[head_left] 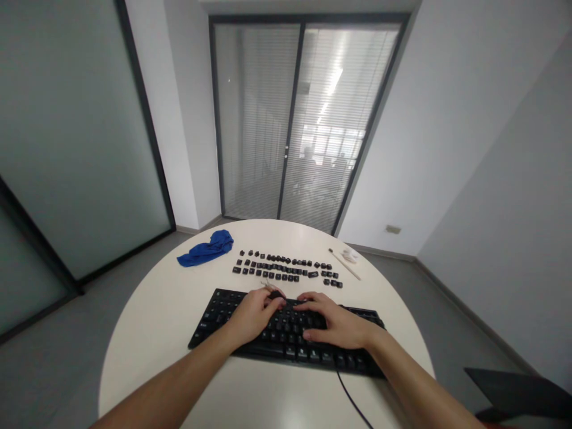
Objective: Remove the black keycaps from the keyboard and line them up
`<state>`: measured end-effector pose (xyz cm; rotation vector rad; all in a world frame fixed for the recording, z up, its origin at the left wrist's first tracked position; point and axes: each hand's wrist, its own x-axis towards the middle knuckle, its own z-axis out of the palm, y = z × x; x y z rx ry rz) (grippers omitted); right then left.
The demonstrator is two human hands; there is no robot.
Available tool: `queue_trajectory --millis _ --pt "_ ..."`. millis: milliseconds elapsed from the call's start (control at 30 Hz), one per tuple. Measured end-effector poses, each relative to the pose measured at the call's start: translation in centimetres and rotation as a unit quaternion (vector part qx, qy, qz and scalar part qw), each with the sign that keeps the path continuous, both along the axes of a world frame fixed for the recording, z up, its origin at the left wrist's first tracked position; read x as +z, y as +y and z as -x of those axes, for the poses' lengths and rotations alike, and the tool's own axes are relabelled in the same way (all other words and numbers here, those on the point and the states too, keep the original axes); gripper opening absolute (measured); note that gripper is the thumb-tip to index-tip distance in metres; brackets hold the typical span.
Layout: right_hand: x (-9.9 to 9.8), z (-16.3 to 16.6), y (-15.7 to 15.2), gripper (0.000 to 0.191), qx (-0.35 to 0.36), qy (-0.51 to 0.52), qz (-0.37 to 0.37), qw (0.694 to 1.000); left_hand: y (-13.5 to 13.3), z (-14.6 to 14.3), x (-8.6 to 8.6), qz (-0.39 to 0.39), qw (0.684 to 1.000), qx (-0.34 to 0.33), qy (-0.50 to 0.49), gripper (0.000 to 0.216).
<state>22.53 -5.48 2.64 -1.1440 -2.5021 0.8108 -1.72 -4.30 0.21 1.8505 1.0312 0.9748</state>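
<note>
So the keyboard point(286, 333) sits on the counter point(152, 322) nearest the person, with both hands on top of it, left hand point(254, 313) beside right hand point(333, 325). Behind it the loose keycaps point(286, 270) lie in rows. The cloth point(206, 249) sits back left, and the stick point(345, 264) back right, with the cable point(351, 399) running off the near edge.

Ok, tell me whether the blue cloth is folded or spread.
Neither: the blue cloth lies bunched and crumpled on the table, left of the loose keycaps.
</note>
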Motion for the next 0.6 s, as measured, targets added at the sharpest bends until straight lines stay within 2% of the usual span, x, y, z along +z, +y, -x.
queue_trajectory --millis 267,367,600 --pt "-0.9 1.9 0.5 0.060 0.011 -0.012 -0.045 0.999 0.1 0.8 0.3 -0.050 0.994 0.043 0.082 0.025" --pt "-0.8 2.5 1.4 0.060 0.007 -0.009 -0.030 0.999 0.3 0.9 0.1 -0.065 0.991 0.057 0.104 0.028" --pt "-0.7 3.1 1.9 0.058 -0.007 -0.007 -0.011 1.000 0.5 0.8 0.1 -0.050 0.994 0.047 0.085 0.025"
